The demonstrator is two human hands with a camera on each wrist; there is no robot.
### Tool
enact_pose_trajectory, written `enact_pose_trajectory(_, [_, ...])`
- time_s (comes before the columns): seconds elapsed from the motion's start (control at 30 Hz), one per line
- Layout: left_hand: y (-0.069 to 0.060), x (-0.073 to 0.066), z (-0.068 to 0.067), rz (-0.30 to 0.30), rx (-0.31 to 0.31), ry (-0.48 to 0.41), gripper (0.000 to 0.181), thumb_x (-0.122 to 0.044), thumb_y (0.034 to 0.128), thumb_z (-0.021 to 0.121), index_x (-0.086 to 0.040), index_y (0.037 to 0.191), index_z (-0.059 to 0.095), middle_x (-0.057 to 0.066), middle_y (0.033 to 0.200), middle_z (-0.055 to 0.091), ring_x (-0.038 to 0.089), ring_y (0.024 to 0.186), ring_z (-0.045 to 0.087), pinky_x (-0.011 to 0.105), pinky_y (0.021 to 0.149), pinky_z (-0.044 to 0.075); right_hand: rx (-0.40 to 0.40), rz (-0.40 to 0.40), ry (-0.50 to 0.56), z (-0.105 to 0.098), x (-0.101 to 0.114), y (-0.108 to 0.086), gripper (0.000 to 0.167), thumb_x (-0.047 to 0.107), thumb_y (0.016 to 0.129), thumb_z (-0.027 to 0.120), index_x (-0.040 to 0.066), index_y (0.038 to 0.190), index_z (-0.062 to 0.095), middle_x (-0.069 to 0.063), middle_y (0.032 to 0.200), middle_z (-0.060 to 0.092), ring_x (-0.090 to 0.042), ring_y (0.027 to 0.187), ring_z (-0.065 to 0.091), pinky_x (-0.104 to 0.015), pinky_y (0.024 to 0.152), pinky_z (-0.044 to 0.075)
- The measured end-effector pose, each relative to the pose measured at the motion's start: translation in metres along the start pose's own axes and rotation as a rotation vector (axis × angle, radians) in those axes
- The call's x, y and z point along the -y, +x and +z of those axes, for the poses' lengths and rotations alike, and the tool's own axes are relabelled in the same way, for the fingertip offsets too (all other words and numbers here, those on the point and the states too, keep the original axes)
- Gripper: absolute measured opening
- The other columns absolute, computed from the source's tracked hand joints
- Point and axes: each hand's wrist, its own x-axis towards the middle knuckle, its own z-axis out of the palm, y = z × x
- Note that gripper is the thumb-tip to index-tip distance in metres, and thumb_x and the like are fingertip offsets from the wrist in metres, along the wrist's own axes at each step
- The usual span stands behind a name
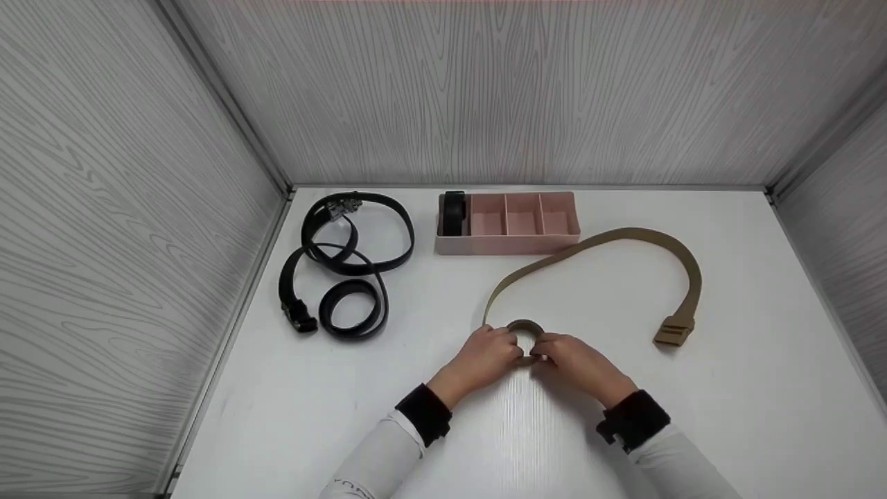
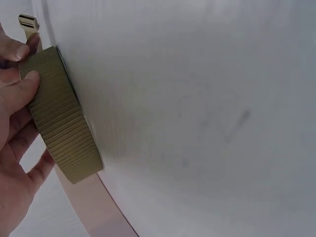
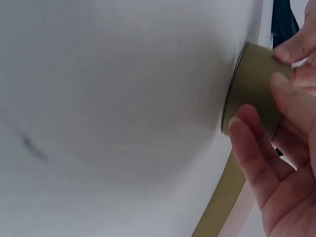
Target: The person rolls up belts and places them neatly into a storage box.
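Observation:
A khaki woven belt [image 1: 641, 234] lies on the white table, its near end wound into a round coil [image 1: 525, 325] standing on edge. My left hand [image 1: 485, 355] grips the left side of this coil, and my right hand [image 1: 578, 362] grips its right side. In the left wrist view, the left thumb presses the ribbed outer face of the coil [image 2: 66, 123]. The right wrist view has the right thumb on the coil [image 3: 254, 81], with the fingers curled beside it. From the coil the loose strap arcs to the right, ending in a khaki buckle [image 1: 673, 331].
A pink divided box [image 1: 509, 244] stands at the back, with a rolled black belt [image 1: 454, 213] in its leftmost compartment. Black belts [image 1: 409, 239] lie loosely looped on the left, with a black buckle [image 1: 299, 315]. Panel walls [image 1: 527, 90] border the table.

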Motion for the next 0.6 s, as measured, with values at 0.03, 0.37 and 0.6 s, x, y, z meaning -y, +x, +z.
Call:
enact_pose_trajectory(0.03, [0.000, -0.002, 0.001, -0.023, -0.013, -0.010, 0.016, -0.032, 0.0904, 0.067, -0.023, 0.079, 0.075, -0.008, 0.077, 0.063, 0.011, 0.075, 0.059, 0.028, 0.061, 0.041, -0.015, 0.003, -0.026, 0.002, 0.002, 0.000, 0.015, -0.008, 0.081, 0.072, 0.005, 0.087, 0.071, -0.002, 0.083, 0.064, -0.014, 0.075, 0.060, -0.030, 0.065, 0.049])
enact_pose_trajectory(0.37, [0.000, 0.006, -0.009, 0.049, 0.091, -0.189, 0.008, -0.027, 0.0902, 0.071, -0.023, 0.088, 0.077, -0.010, 0.085, 0.068, 0.009, 0.090, 0.061, 0.032, 0.089, 0.043, -0.009, -0.022, 0.070, 0.001, -0.001, 0.000, 0.012, -0.005, 0.083, 0.070, 0.005, 0.086, 0.074, -0.004, 0.084, 0.066, -0.015, 0.076, 0.062, -0.028, 0.066, 0.050])
enact_pose_trajectory(0.6, [-0.005, 0.012, -0.007, 0.110, 0.018, -0.073, 0.016, -0.021, 0.0907, 0.062, -0.026, 0.086, 0.076, -0.014, 0.088, 0.068, 0.005, 0.092, 0.061, 0.032, 0.094, 0.043, -0.017, -0.033, 0.027, 0.000, 0.000, -0.001, 0.012, -0.004, 0.083, 0.070, 0.007, 0.085, 0.074, -0.001, 0.084, 0.066, -0.014, 0.077, 0.060, -0.030, 0.068, 0.049])
